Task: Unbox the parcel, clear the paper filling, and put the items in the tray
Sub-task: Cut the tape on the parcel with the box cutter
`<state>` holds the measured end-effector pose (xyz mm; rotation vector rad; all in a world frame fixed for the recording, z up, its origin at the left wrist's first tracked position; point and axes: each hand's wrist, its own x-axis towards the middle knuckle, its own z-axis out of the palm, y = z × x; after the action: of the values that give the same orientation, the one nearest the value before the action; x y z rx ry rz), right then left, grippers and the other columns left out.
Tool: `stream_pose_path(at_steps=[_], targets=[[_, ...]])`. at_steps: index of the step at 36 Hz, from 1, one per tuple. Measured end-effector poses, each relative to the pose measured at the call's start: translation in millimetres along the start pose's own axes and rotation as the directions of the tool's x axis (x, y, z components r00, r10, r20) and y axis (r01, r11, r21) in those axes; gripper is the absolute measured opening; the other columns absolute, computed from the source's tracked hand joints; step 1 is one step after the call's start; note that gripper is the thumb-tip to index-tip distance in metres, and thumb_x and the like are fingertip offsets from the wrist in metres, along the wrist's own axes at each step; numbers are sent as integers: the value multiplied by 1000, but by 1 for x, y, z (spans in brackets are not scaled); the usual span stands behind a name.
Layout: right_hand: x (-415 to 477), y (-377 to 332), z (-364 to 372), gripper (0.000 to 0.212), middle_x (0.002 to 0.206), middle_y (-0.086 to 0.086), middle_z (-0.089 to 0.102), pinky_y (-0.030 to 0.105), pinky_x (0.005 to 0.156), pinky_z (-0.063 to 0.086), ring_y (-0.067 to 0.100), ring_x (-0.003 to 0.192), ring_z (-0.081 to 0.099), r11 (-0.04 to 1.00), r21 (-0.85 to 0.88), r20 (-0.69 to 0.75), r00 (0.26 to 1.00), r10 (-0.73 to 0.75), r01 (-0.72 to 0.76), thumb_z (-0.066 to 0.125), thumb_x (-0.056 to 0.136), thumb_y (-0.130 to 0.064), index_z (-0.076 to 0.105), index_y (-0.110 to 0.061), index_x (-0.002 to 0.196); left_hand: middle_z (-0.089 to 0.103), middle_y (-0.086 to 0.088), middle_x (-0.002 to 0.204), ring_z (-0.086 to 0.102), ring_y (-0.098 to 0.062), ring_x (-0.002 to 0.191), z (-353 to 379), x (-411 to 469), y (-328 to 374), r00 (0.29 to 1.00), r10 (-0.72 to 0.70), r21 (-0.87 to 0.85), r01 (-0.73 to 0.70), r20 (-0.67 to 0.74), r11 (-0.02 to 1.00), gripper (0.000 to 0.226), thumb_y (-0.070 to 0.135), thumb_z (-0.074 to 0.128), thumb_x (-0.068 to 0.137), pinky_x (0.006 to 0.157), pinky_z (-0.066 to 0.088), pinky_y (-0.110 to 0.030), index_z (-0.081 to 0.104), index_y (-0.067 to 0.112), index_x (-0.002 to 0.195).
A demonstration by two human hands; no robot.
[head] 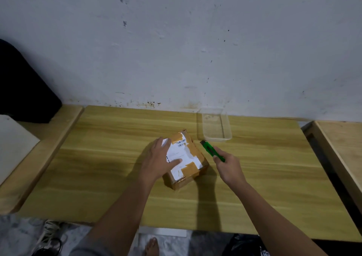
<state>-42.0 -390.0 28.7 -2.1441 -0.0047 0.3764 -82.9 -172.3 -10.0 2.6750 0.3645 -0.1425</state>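
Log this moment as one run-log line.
stage: parcel sealed | left hand: flat on taped brown cardboard parcel | right hand: holds green utility knife beside parcel | clear plastic tray: empty

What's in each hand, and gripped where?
Right hand grips the green box cutter by its rear end. Left hand holds nothing; it lies flat on the parcel.

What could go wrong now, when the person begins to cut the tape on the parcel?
1. The left hand lies flat on the parcel, so the green utility knife in the right hand might slip toward its fingers.
2. A deep cut may damage the items inside.
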Motion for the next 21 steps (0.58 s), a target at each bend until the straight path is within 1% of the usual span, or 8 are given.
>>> stream_pose_path(at_steps=[2, 5, 7, 9, 11, 14, 18, 21], targets=[[2, -1, 1, 36, 109, 17, 67, 43, 82, 52, 38, 96, 63, 1000, 7, 0, 1000, 0, 0, 47, 94, -14, 54, -25, 128, 5, -2, 159, 2, -21, 147, -1, 7, -4, 997, 35, 93, -42, 75, 995, 92, 71, 48, 77, 116, 17, -40, 11, 28, 149], [4, -1, 3, 37, 100, 12, 67, 38, 72, 52, 30, 81, 64, 1000, 7, 7, 1000, -9, 9, 47, 94, -15, 53, -26, 129, -1, -4, 160, -3, -22, 147, -1, 13, -9, 991, 2, 142, -21, 134, 990, 97, 79, 43, 73, 117, 11, -43, 4, 33, 149], [4, 0, 2, 37, 105, 15, 67, 43, 77, 53, 36, 89, 64, 1000, -3, 4, 1000, -8, 8, 47, 94, -15, 52, -26, 129, 0, -5, 159, -1, -24, 147, 0, 12, -10, 991, -35, 139, 17, 131, 990, 100, 81, 43, 70, 117, 13, -43, 2, 34, 149], [5, 1, 1, 37, 100, 17, 68, 41, 64, 52, 32, 73, 63, 1000, -13, 5, 1000, -6, 6, 47, 94, -16, 52, -27, 129, 5, -6, 159, 4, -27, 146, 1, 9, -7, 992, -75, 111, 63, 103, 992, 102, 81, 45, 69, 116, 17, -44, 4, 32, 149], [6, 2, 0, 37, 80, 11, 67, 32, 50, 41, 18, 51, 48, 1000, -14, 9, 1000, -6, 6, 46, 94, -17, 52, -27, 130, 10, -9, 157, 9, -30, 144, 2, 4, -4, 987, -149, 57, 145, 65, 988, 102, 80, 46, 70, 113, 22, -45, 6, 30, 149], [7, 3, -5, 38, 64, 0, 57, 25, 43, 33, 12, 44, 40, 1000, -12, -5, 1000, 2, -3, 47, 94, -18, 50, -26, 131, 17, -15, 152, 15, -34, 139, 5, -5, 3, 957, -291, -19, 291, -2, 956, 99, 77, 45, 73, 111, 23, -43, 9, 24, 149], [1, 3, -6, 38, 68, 3, 60, 25, 43, 32, 12, 45, 40, 999, -26, 12, 1000, -24, 25, 46, 94, -18, 49, -25, 131, 28, -22, 142, 25, -36, 132, 5, -22, 16, 884, -463, -86, 457, -69, 885, 92, 69, 46, 80, 106, 29, -40, 14, 16, 148], [-4, 6, -3, 39, 82, 10, 66, 29, 48, 36, 15, 50, 45, 998, -41, 29, 999, -41, 43, 46, 94, -17, 49, -27, 132, 32, -23, 137, 30, -37, 127, 4, -35, 20, 837, -543, -150, 530, -67, 835, 90, 66, 51, 80, 100, 34, -40, 18, 16, 147]])
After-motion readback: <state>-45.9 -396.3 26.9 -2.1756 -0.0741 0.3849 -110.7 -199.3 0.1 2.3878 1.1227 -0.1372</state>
